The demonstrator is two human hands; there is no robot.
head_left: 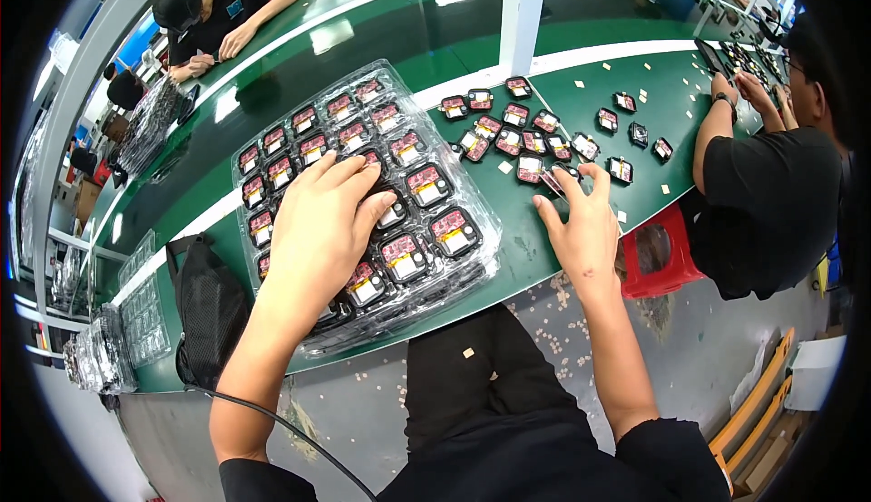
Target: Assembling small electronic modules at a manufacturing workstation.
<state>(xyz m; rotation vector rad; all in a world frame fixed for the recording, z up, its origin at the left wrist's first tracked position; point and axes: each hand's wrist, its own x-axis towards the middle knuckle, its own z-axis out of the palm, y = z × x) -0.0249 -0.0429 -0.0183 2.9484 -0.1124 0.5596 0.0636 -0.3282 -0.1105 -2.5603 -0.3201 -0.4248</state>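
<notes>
Units (428, 186), black-cased with red boards, sit in rows in a clear tray (490, 234) on the green worktop (522, 239) in the head view; others lie loose to its right. The left hand (319, 216) spreads over the tray's units, the right (581, 231) curls loosely at the loose ones' near edge (whether either grips one, I cannot tell). A black pouch (209, 302) lies left of the tray.

Left, a black mesh fabric bag (210, 307); upper centre, an upright white metal post (522, 21); right, a red plastic stool (679, 246) beside a black-shirted co-worker (771, 184); lower right, long yellow-orange bars (754, 387).
</notes>
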